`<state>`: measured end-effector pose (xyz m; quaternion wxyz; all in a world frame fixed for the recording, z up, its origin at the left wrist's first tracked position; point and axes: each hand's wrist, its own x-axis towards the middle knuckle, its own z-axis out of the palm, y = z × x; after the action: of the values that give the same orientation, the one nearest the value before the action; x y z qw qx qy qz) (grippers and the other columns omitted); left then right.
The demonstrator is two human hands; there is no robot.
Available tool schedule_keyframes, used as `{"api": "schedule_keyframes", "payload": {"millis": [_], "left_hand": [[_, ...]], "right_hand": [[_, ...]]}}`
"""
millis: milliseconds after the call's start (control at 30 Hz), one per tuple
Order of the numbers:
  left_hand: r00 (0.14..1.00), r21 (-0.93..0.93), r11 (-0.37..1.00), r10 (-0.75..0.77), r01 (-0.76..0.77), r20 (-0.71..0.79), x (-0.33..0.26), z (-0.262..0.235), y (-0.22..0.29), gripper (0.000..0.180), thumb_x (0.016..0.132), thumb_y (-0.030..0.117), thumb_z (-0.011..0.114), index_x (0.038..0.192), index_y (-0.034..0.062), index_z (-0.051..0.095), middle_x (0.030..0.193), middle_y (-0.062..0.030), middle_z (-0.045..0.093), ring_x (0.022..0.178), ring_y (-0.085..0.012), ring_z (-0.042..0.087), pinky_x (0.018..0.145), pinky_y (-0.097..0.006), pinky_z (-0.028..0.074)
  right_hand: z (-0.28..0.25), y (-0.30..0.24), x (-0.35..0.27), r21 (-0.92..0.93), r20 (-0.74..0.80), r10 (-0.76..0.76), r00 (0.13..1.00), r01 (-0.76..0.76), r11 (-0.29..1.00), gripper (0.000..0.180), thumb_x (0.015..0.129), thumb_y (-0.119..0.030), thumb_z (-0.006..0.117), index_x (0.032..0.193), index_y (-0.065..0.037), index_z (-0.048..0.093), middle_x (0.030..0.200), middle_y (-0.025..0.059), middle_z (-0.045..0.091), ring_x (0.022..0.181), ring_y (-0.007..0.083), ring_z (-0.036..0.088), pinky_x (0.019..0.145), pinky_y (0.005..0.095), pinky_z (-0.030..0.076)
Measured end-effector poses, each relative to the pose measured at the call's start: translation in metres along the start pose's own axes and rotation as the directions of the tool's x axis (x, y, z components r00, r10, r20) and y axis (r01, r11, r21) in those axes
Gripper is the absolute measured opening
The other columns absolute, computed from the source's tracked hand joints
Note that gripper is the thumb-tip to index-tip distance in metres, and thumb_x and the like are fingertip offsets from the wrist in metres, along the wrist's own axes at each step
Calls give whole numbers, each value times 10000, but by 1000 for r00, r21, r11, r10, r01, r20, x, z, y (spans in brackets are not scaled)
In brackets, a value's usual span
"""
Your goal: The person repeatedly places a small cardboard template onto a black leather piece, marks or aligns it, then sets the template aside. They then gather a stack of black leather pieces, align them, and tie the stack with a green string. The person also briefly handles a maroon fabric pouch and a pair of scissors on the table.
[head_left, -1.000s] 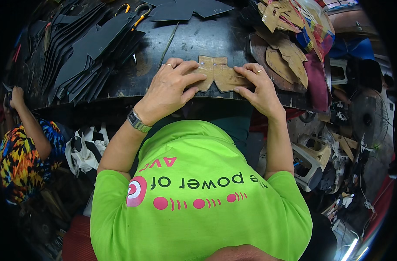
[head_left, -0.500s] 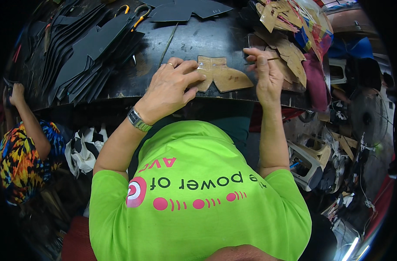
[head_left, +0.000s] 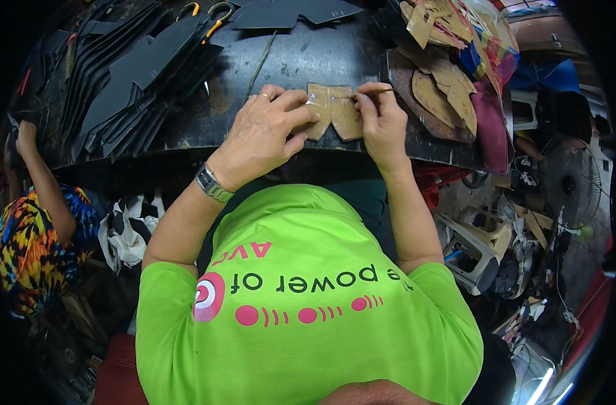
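Note:
A brown cardboard pattern piece, notched at its lower edge, lies flat near the front edge of the dark table. My left hand rests on its left end, fingers apart and pressing down. Over its right part is my right hand, closed in a pinch on a thin dark stick-like tool. The tool's tip points left, at the middle of the pattern piece; whether it touches cannot be made out. My right hand hides the piece's right end.
Fanned black cut sheets cover the table's left side, with orange-handled scissors beyond. A thin rod lies behind my left hand. More cardboard patterns are piled at right. Another person's hand is at far left.
My right hand has moved left, from beside the pattern piece to over its right part, bringing the thin tool's tip to its middle. My left hand stays in place.

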<state>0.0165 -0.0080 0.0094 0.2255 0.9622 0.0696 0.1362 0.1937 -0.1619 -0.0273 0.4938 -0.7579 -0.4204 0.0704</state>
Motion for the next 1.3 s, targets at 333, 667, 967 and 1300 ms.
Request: {"api": "schedule_keyframes", "payload": {"millis": [333,667,967,1300], "left_hand": [[1000,-14,1000,-12,13,12,0,0,-1,354,789,137,774,1142,139,745,1267,-78,659,1168,-317,575,1006,-417,492],[1000,-18,1000,2,-2,-1,-1,1,-2,364,785,140,778,1147,143,744,1265,-71,660,1161,-309,582,984,-416,499],[1000,-21,1000,-9,9,-3,-3,1,-3,386,775,139,780,1159,149,742,1268,-67,655,1156,-314,582,989,-421,499],[999,-31,999,-34,34,10,-3,1,-3,379,776,136,781,1153,153,743,1265,-62,658,1162,-307,578,999,-418,495]], "right_hand": [[4,4,7,486,8,227,974,-202,850,85,1012,-59,620,1088,-30,644,940,25,689,794,77,618,727,219,492],[16,-6,1,344,34,124,992,-128,930,69,1005,-15,630,1073,-14,644,1026,55,708,851,106,660,795,256,539],[20,-13,10,189,49,76,996,-84,978,153,878,22,647,1029,0,630,899,175,668,862,378,657,753,433,541],[27,-13,6,-174,73,-421,904,428,887,112,887,23,637,994,-7,627,863,164,670,783,334,668,706,411,541]]}}
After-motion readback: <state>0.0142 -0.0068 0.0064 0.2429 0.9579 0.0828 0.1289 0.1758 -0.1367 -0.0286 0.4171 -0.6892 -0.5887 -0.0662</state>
